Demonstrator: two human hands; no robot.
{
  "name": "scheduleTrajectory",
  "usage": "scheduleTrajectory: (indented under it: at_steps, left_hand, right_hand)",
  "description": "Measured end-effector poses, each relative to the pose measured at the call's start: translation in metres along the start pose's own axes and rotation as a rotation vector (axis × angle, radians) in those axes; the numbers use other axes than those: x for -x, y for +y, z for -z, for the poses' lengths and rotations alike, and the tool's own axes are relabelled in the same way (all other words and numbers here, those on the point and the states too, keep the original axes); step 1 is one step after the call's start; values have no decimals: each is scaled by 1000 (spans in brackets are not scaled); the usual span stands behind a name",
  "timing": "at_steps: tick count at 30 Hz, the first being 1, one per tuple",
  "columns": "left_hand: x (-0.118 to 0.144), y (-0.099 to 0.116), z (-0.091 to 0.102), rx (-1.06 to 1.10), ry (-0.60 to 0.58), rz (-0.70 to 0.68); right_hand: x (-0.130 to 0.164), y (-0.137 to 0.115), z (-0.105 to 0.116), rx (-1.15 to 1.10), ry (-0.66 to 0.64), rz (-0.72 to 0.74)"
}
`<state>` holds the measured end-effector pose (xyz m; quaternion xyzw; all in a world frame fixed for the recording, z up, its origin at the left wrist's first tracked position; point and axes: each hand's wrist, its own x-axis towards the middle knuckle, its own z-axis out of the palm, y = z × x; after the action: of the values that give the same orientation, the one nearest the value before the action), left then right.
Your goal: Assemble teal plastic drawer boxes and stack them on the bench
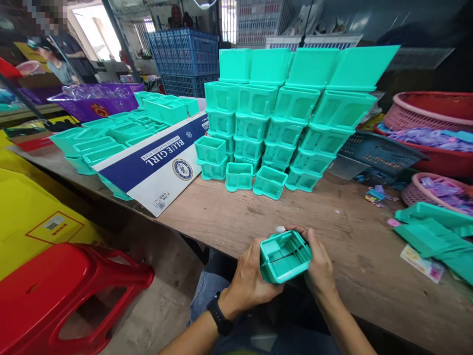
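Held piece: a small teal moulded-plastic box (285,256) with inner dividers, its open side turned up toward the camera, held over the near edge of the worn wooden worktable (258,217).
Left hand: the left hand (251,278), a black watch on its wrist, is clamped on the box's left side, fingers curled under it.
Right hand: the right hand (320,264) is closed around the box's right side, fingertips along the top rim.
Stacks: rows of matching teal plastic boxes (288,123) are piled several high at mid-table, well apart from the hands, flat teal lids standing on top.
Loose boxes: three single teal boxes (240,176) sit just in front of the stacks.
Cardboard: a flattened white-and-blue printed carton (155,162) lies left of the stacks, with more teal boxes behind it.
Right side: red plastic baskets (428,128) hold purple pieces; flat teal plastic parts (432,231) lie near them.
Floor: a red plastic stool (62,296) stands lower left.
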<state>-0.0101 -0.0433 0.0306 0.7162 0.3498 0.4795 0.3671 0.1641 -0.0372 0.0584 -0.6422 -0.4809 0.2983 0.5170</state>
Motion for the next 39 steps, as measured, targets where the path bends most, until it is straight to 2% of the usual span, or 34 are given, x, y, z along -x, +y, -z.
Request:
scheduleTrajectory:
  at_steps: [7, 13, 17, 21, 25, 27, 29, 34, 39]
  left_hand:
    - [-6, 5, 6, 54, -21, 14]
    - [-17, 18, 12, 45, -17, 132]
    - [-19, 19, 13, 58, -3, 161]
    - [-17, 17, 11, 57, 15, 181]
    - [-15, 18, 8, 59, 27, 179]
    - [-15, 20, 8, 80, 27, 166]
    - [-15, 20, 8, 101, 31, 152]
    - [-15, 20, 8, 105, 25, 175]
    - [-14, 18, 6, 81, 40, 182]
  right_hand:
    - [2, 2, -6, -16, 32, 8]
    - [2, 1, -7, -16, 82, 11]
    - [1, 1, -12, -18, 114, -16]
    - [-2, -8, -7, -38, 36, -52]
    - [-2, -19, 19, 192, 0, -120]
    - [-1, -25, 32, 326, 6, -119]
    - [-1, -31, 39, 379, -43, -108]
    - [-4, -46, 38, 463, -177, -106]
    - [-2, -44, 36, 499, -137, -55]
